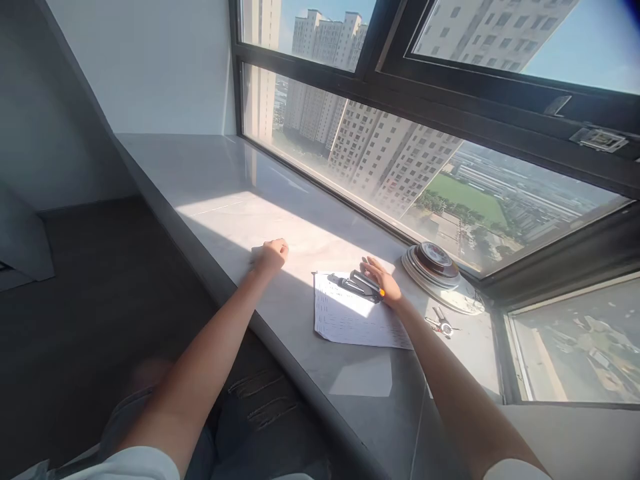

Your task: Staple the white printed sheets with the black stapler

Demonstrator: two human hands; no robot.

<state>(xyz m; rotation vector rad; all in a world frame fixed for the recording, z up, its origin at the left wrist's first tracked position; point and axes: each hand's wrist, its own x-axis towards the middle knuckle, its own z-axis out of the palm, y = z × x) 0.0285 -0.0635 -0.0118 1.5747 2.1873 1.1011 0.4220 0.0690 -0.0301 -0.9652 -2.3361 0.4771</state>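
My left hand is closed over the sunlit window sill, left of the papers; whether anything is inside the fist is hidden. Sheets of white paper with rows of writing lie on the sill. A black stapler-like tool with an orange end is over the upper part of the sheets. Beside it, my right hand rests with its fingers extended, touching or nearly touching the tool's right side.
Right of my right hand stands a stack of plates or lids with a brown round piece on top. A bunch of keys lies nearer to me. Dark window frames border the far side; the sill's edge drops to a dark floor.
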